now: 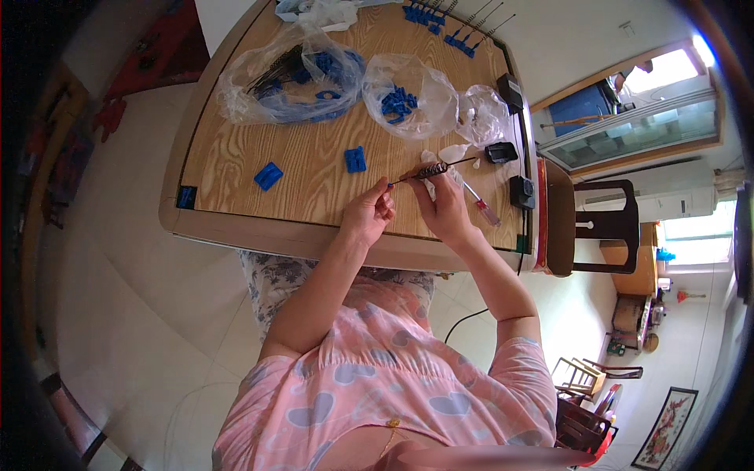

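Over the near right part of the wooden table (259, 141), my left hand (369, 213) pinches the blue-tipped end of a thin dark rod (463, 161). A coiled dark spring (432, 169) sits on the rod. My right hand (444, 206) grips the rod at the spring. A screwdriver with a clear red handle (481, 206) lies on the table just right of my right hand. Two loose blue plastic pieces (269, 176) (355, 159) lie to the left of my hands.
Two clear plastic bags (292, 74) (408, 98) holding blue parts and springs lie at the table's middle. Finished rods with blue ends (452, 31) rest at the far edge. Small black boxes (510, 93) line the right edge. A dark wooden chair (589, 228) stands to the right.
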